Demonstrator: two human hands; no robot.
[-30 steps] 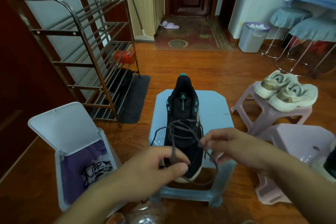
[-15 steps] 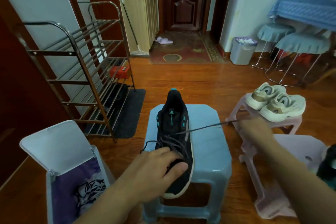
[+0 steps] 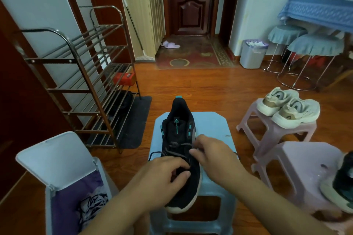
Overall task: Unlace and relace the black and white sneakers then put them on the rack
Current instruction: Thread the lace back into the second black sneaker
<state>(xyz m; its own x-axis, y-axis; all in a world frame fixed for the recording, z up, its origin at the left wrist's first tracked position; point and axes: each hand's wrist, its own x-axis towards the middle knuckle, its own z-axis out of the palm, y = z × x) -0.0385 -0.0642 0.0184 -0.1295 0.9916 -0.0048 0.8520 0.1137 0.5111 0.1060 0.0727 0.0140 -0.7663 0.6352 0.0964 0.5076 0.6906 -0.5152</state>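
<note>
The right hand [image 3: 214,155], half a second ago drawn out to the frame's right, has been returned to the black sneaker [image 3: 181,156] at lower centre and is pinching its lace [image 3: 172,151], while the toe is gripped by the left hand [image 3: 162,179]; lacing is judged unfinished.

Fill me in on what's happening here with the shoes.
A person is working the lace of a black sneaker that sits on a blue stool. The left hand grips near the toe end; the right hand pinches the lace by the eyelets. The rack on the left holds no sneakers yet.
</note>
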